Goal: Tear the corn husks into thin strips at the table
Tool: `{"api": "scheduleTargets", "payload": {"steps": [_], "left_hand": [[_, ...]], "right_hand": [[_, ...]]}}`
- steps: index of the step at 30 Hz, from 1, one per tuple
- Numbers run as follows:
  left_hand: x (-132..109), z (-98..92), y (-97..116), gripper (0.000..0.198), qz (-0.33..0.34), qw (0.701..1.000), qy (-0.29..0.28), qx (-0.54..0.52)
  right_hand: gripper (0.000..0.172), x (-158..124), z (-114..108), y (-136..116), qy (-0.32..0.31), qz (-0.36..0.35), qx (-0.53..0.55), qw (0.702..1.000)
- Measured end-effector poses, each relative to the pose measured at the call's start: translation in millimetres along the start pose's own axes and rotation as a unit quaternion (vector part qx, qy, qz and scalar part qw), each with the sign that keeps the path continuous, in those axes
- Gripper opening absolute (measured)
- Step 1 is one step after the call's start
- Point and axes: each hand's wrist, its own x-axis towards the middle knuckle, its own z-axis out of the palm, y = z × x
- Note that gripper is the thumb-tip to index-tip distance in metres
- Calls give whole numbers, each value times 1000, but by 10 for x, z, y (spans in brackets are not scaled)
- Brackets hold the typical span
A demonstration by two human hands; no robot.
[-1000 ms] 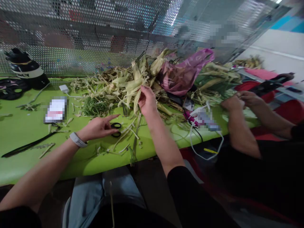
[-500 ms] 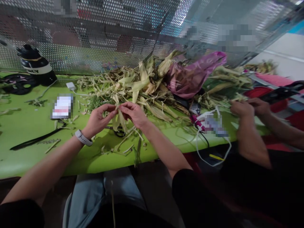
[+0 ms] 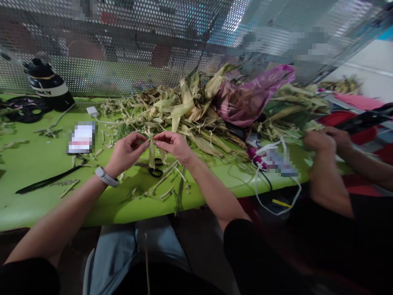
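Note:
Between both hands hangs a pale green corn husk [image 3: 151, 153], its strips drooping over the table. My left hand [image 3: 130, 150], with a light watch band [image 3: 106, 177] on the wrist, pinches it from the left. From the right, my right hand [image 3: 175, 147] pinches the same husk near its top; the fingertips of the two hands almost meet. Black-handled scissors [image 3: 155, 172] lie on the table just below the husk. Behind my hands rises a heap of dry corn husks [image 3: 184, 102]. Cut stem pieces [image 3: 167, 192] are scattered in front of me.
On the green table [image 3: 113, 209] lie a phone [image 3: 81, 137], a black strip [image 3: 50, 178] and a charger [image 3: 92, 111]. A dark bottle [image 3: 47, 84] stands back left. A pink plastic bag [image 3: 245, 100] and white cables [image 3: 258, 192] are to the right, near a co-worker's hands [image 3: 322, 141].
My hands have drawn slightly apart on the husk, and its strips hang differently, showing more of the scissors. The co-worker's hands have shifted a little to the right in view.

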Motion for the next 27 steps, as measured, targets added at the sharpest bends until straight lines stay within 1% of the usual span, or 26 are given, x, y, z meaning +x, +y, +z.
{"api": "scheduleTargets", "payload": {"steps": [4, 6, 8, 9, 11, 13, 15, 16, 18, 21, 24, 25, 27], "left_hand": [[0, -19, 12, 24, 11, 999, 2, 37], [-4, -34, 38, 25, 16, 1000, -1, 27], [-8, -49, 68, 27, 10, 1000, -12, 5], [-8, -55, 81, 29, -1, 1000, -27, -15], [-5, -58, 94, 32, -44, 992, -77, -87], [2, -49, 89, 36, -104, 968, -134, -184], [10, -31, 72, 38, -153, 939, -162, -262], [13, -21, 62, 39, -166, 930, -163, -284], [15, -5, 42, 40, -177, 925, -156, -298], [12, 5, 26, 40, -168, 933, -149, -280], [18, -3, 22, 38, -133, 944, -133, -271], [23, -7, 21, 37, -124, 945, -121, -276], [35, -11, 13, 35, -119, 942, -85, -300]], "right_hand": [[20, -19, 1, 19, 19, -67, -104, 992], [17, -28, 0, 21, 31, -109, -161, 980], [15, -36, 0, 19, 46, -140, -195, 970], [15, -40, 2, 16, 52, -149, -203, 966], [15, -48, 7, 7, 62, -162, -211, 962], [16, -56, 15, -5, 68, -176, -226, 956], [17, -64, 22, -14, 68, -192, -244, 948], [18, -67, 23, -15, 64, -200, -250, 945], [18, -71, 23, -12, 50, -213, -258, 941], [16, -79, 19, -11, 21, -235, -264, 935], [15, -106, 18, -40, 2, -265, -268, 926], [16, -119, 19, -55, 8, -272, -267, 925], [18, -144, 23, -84, 49, -272, -263, 924]]}}
